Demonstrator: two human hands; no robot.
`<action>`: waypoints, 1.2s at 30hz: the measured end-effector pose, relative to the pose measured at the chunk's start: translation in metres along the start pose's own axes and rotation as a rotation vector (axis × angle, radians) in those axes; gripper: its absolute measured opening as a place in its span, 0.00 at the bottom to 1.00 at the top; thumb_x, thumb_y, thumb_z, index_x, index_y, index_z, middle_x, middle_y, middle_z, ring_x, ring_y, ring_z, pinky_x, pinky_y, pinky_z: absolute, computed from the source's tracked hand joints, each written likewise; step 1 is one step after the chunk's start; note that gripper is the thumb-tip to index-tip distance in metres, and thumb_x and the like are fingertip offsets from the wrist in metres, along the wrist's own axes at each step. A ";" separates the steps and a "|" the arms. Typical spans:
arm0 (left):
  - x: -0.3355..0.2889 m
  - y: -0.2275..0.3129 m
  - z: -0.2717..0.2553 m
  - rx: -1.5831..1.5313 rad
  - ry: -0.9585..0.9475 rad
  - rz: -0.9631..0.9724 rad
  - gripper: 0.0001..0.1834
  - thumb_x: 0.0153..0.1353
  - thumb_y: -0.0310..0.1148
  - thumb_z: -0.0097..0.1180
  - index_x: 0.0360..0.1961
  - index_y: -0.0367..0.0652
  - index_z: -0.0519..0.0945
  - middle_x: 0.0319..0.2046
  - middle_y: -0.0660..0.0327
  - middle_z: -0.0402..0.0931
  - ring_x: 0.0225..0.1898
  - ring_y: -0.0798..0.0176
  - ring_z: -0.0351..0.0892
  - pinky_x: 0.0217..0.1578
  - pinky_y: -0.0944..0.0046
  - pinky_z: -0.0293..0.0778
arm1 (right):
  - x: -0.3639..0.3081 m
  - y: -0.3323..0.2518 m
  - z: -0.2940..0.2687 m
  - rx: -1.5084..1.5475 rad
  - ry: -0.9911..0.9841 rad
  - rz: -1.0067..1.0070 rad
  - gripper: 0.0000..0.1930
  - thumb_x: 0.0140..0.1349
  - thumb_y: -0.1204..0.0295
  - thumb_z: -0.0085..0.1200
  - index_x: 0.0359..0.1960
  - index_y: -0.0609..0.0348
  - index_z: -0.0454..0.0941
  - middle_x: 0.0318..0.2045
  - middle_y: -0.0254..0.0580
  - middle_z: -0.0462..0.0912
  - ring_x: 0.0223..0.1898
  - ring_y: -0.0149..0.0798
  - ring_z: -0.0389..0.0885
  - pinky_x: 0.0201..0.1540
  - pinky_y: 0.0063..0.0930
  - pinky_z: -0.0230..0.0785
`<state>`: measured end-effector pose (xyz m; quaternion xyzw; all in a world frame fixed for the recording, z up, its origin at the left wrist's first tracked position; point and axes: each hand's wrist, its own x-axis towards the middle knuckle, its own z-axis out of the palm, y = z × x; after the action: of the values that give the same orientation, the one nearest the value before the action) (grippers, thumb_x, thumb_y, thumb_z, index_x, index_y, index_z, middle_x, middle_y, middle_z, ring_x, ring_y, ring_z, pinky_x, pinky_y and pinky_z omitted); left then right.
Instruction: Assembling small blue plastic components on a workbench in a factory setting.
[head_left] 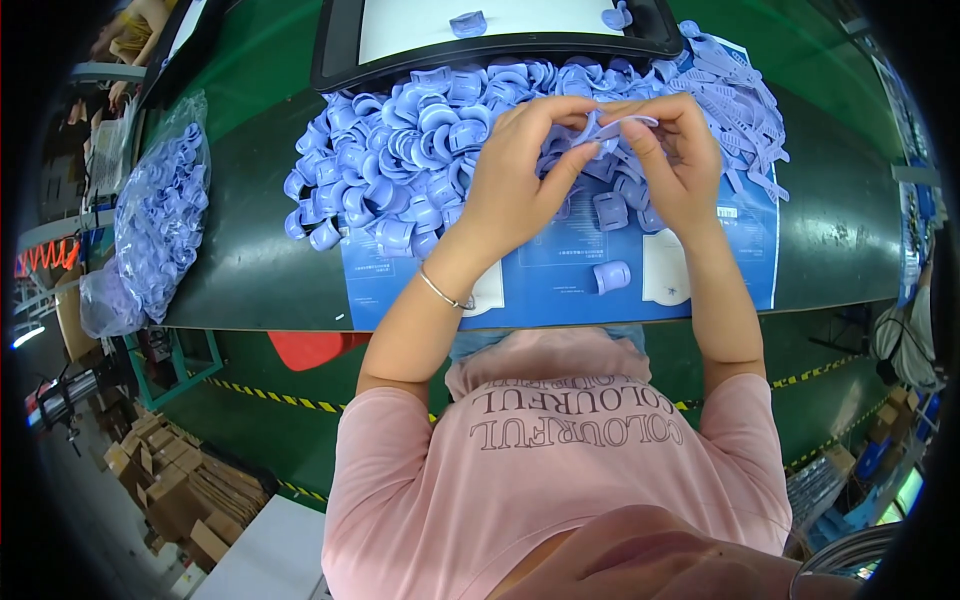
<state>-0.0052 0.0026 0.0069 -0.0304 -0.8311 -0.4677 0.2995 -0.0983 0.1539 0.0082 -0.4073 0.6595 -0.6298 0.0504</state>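
Note:
Both hands meet over the middle of the bench, pinching a thin lavender plastic strap (pixel 628 123) between thumbs and fingertips. My left hand (pixel 522 168), with a bracelet on its wrist, is closed on the strap's left end. On its right end my right hand (pixel 682 158) is closed too. Whether a second part is joined to the strap there, I cannot tell. Left of and behind the hands lies a heap of curved lavender plastic shells (pixel 400 150). Flat slotted straps (pixel 735 95) are piled beyond my right hand. One loose shell (pixel 611 277) lies near the front edge.
Blue printed sheets (pixel 560 290) cover part of the dark green bench (pixel 250 250). A black-rimmed white tray (pixel 420 35) at the back holds a few lavender parts. At the left lies a clear bag of shells (pixel 165 210). A red stool (pixel 310 348) shows below the bench.

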 end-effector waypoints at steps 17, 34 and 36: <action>-0.005 -0.001 0.000 -0.099 -0.107 -0.102 0.16 0.55 0.31 0.60 0.46 0.46 0.79 0.29 0.60 0.83 0.35 0.62 0.82 0.62 0.50 0.56 | 0.001 -0.005 0.006 -0.349 0.021 -0.184 0.06 0.53 0.82 0.61 0.31 0.64 0.76 0.33 0.41 0.81 0.32 0.30 0.80 0.34 0.18 0.73; -0.006 -0.006 0.008 -0.114 0.025 -0.117 0.15 0.56 0.27 0.57 0.45 0.37 0.78 0.31 0.51 0.82 0.35 0.53 0.83 0.59 0.52 0.62 | 0.004 -0.014 0.004 -0.806 0.048 -0.399 0.10 0.48 0.73 0.65 0.34 0.54 0.81 0.38 0.34 0.82 0.45 0.39 0.78 0.51 0.36 0.62; -0.005 -0.007 0.007 -0.104 0.050 -0.130 0.15 0.56 0.27 0.57 0.45 0.38 0.78 0.31 0.51 0.82 0.35 0.54 0.83 0.59 0.52 0.62 | 0.003 -0.017 0.007 -0.815 0.017 -0.386 0.10 0.48 0.73 0.64 0.35 0.53 0.81 0.39 0.33 0.82 0.45 0.39 0.77 0.52 0.37 0.61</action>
<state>-0.0066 0.0053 -0.0038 0.0196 -0.7982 -0.5292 0.2870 -0.0882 0.1481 0.0232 -0.5045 0.7658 -0.3199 -0.2378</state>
